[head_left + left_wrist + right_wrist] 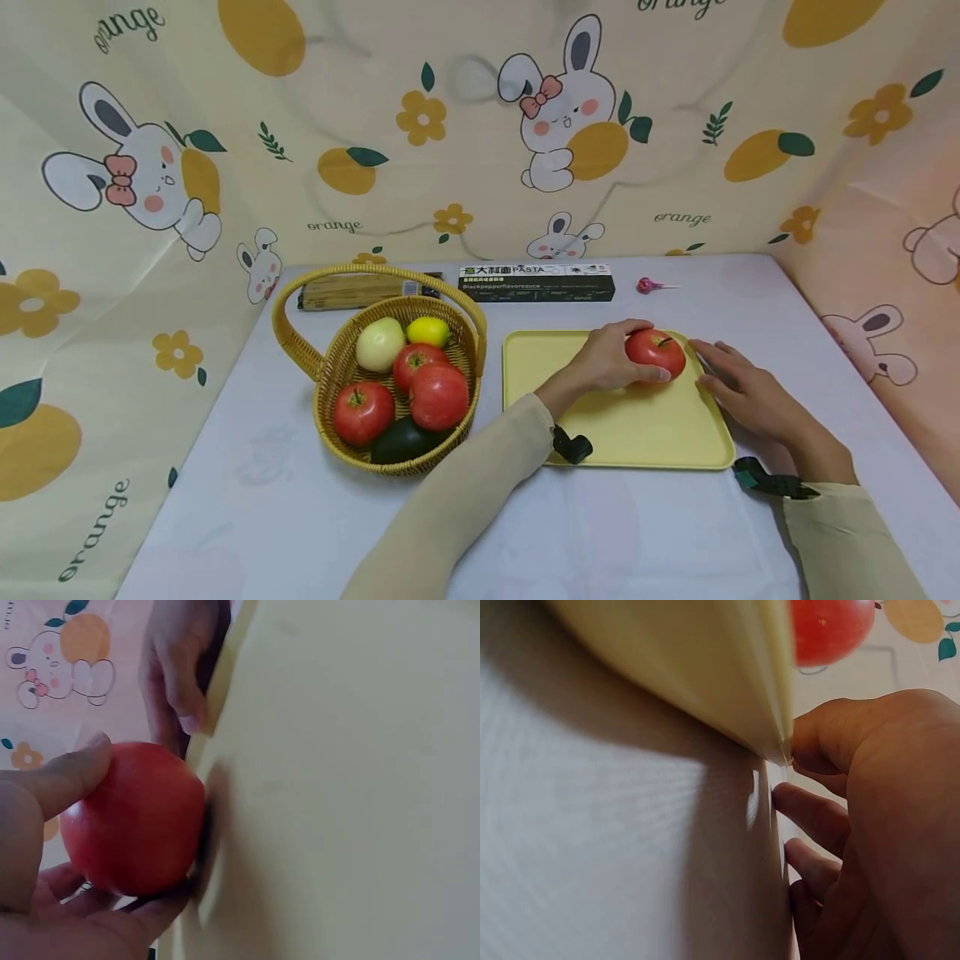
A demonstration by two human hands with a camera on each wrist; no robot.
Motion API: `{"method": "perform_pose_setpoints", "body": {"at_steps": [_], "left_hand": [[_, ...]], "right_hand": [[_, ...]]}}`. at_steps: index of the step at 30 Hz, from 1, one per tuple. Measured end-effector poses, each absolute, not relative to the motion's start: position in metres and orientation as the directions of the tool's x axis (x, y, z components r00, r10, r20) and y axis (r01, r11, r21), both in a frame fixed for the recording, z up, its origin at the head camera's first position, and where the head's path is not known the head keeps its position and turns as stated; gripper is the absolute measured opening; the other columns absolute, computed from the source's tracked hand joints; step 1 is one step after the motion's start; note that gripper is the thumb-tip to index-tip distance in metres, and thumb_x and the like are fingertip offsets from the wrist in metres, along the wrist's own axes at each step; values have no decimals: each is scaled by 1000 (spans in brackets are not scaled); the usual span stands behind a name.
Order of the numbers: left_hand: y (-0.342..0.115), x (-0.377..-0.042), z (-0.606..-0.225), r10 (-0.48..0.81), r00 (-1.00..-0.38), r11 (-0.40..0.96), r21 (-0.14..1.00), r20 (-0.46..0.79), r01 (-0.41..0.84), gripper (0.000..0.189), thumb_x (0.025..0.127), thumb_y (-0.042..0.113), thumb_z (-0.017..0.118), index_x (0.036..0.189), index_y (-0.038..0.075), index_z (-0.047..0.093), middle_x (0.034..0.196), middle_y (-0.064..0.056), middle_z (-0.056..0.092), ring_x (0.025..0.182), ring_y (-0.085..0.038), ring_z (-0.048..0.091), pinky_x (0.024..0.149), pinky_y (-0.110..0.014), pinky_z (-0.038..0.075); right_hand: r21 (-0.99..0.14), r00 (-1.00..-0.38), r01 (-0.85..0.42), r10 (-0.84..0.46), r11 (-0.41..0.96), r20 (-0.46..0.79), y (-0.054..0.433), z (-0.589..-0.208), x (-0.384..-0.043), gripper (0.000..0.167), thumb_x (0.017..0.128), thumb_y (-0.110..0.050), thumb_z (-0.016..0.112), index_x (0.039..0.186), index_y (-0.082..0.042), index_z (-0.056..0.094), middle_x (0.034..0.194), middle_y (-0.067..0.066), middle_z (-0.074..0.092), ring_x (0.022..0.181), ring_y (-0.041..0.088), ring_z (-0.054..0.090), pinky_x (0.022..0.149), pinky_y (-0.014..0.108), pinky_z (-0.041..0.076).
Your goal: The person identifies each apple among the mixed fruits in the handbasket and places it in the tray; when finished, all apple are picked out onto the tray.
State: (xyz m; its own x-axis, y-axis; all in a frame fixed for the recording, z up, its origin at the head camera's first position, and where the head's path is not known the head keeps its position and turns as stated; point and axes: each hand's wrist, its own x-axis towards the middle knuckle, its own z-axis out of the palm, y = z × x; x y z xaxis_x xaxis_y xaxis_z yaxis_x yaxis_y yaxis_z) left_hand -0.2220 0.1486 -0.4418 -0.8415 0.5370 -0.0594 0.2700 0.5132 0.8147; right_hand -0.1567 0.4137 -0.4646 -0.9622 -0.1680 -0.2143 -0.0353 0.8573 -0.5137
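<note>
My left hand (609,358) grips a red apple (655,357) over the far right part of a yellow tray (615,433). In the left wrist view, thumb and fingers curl round the apple (135,817) from both sides, close to the tray surface; whether it touches the tray cannot be made out. My right hand (757,396) lies at the tray's right edge with loosely bent fingers. Seen from the right wrist, its thumb touches the tray's rim (778,712) and the other fingertips (786,796) rest by the table surface below the rim.
Left of the tray stands a wicker basket (324,417) with a tall handle, holding red apples, a pale round fruit, a lemon and a dark green vegetable. Behind lie a pasta pack (352,292), a black pepper sauce box (536,283) and a lollipop (647,286).
</note>
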Motion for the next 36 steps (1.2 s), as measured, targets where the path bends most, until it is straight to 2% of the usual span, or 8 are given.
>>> {"method": "perform_pose_setpoints", "body": {"at_steps": [8,12,15,19,22,25,29,36], "left_hand": [[152,-220,-437,575,-816,601,708,-61,370,88,90,44,91,165,22,48,151,6,65,131,-12,54,103,-17,52],[149,-210,-431,548,-836,640,658,-30,397,96,89,47,92,167,17,44,155,6,63,135,-12,58,109,-17,51],[141,-198,-423,537,-843,643,634,27,430,96,87,49,93,165,15,47,155,6,64,133,-11,61,108,-15,51],[122,-182,-406,582,-809,559,685,77,467,88,88,49,92,161,20,53,149,8,68,130,-7,64,104,-12,50],[103,-169,-393,634,-770,476,750,70,460,85,90,47,91,162,23,54,151,8,68,133,-6,66,105,-11,50],[81,-156,-384,678,-733,388,815,64,430,83,91,43,91,162,22,55,156,7,65,136,-7,66,109,-13,50],[50,-142,-380,725,-683,232,902,89,363,76,92,30,92,159,17,58,158,5,63,135,-4,65,112,-15,50],[-9,-126,-374,755,-633,50,948,171,315,71,92,12,89,156,9,59,154,-4,67,135,-3,65,116,-25,52]], "right_hand": [[-509,-960,-34,-170,860,-223,412,-466,-160,75,115,-44,52,177,-19,19,175,38,18,160,65,10,106,94,26],[-511,-960,-39,-175,859,-220,411,-466,-160,74,115,-42,52,176,-17,19,174,38,19,161,65,9,105,94,27],[-513,-960,-42,-177,858,-217,412,-466,-160,74,115,-42,53,176,-16,20,174,38,20,161,65,8,103,95,28],[-512,-961,-45,-178,858,-213,414,-465,-160,74,115,-41,52,176,-16,19,175,38,18,162,65,6,102,96,28],[-508,-960,-46,-178,860,-216,416,-464,-160,74,116,-41,51,177,-16,17,175,39,17,161,65,5,102,96,27],[-506,-958,-45,-181,861,-222,417,-464,-160,75,116,-42,51,177,-16,16,174,39,16,160,66,5,102,96,27],[-509,-956,-43,-184,859,-229,418,-466,-161,76,116,-42,51,177,-15,15,174,40,16,161,66,4,102,95,28],[-516,-955,-43,-186,856,-229,417,-469,-162,75,116,-42,50,177,-15,14,175,39,15,162,64,2,104,95,27]]}}
